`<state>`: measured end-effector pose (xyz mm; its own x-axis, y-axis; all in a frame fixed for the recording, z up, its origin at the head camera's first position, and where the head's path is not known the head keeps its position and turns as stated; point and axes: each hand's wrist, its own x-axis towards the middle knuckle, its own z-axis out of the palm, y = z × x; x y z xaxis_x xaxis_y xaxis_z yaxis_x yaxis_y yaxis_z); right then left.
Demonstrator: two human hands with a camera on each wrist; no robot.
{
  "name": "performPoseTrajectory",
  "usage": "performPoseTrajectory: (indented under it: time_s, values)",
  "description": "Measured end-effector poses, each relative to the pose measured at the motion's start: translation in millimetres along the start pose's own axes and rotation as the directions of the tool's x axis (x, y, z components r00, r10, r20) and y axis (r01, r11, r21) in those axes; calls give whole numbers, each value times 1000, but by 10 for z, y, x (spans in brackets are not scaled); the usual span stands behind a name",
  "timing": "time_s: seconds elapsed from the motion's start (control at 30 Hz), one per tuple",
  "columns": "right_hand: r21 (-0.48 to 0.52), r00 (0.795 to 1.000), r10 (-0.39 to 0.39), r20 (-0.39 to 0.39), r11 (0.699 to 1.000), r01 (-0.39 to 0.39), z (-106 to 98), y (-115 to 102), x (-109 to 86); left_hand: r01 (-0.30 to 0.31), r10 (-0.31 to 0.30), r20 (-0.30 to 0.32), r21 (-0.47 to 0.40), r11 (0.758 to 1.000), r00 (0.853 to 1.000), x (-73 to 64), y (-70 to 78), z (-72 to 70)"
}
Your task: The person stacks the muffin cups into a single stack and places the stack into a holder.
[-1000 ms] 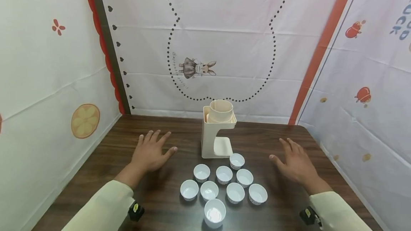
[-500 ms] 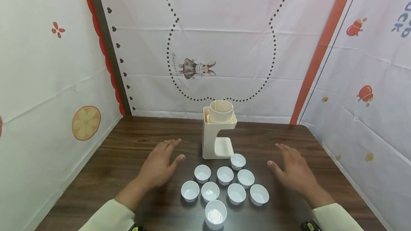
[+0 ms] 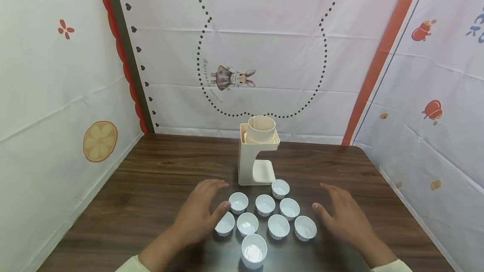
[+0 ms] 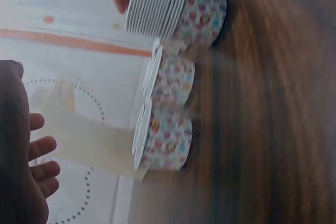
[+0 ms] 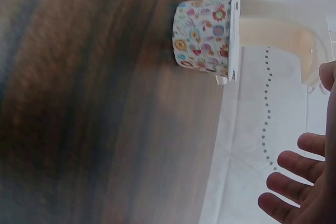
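Several small white paper cups stand upright in a loose group, among them a right-end cup and a left-end cup. The nearest one is a tall nested stack; its rims and floral outside show in the left wrist view. My left hand hovers at the group's left, fingers loosely bent, thumb partly covering the left-end cup. On the right side, my right hand holds nothing, thumb apart from the fingers. Behind the cups stands a cream cup dispenser with a round tube on top.
Everything stands on a dark wooden table. White printed cloth hangs behind it and along both sides. The dispenser's flat base lies just behind the rearmost cup.
My left hand has moved right and nearer, up to the left cups. The right hand has shifted slightly nearer and left. Cups and dispenser have stayed in place.
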<state>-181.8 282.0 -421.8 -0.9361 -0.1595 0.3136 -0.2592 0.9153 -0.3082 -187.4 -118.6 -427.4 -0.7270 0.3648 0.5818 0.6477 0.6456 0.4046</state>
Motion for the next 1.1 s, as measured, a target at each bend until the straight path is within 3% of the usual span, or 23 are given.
performPoseTrajectory:
  time_s: [0.17, 0.43, 0.73, 0.9, 1.1]
  values:
    - [14, 1000, 10, 15, 1000, -11, 37, -41, -75, -45, 45, -2, -69, 997, 999, -71, 110, 52]
    - [22, 1000, 1, 25, 1000, -1, 127, -86, -183, -33, 33, -6, -188, 982, 999, -222, 296, 146]
    - [23, 999, -13, 35, 1000, 12, 243, -144, -304, 47, -2, 107, -419, 907, 994, -413, 462, 284]
    - [27, 998, 19, 61, 999, -21, 308, -174, -354, 67, -17, 118, -433, 899, 993, -475, 498, 371]
    - [34, 999, -19, 47, 999, 18, 375, -187, -382, 104, -53, 131, -417, 903, 990, -532, 519, 455]
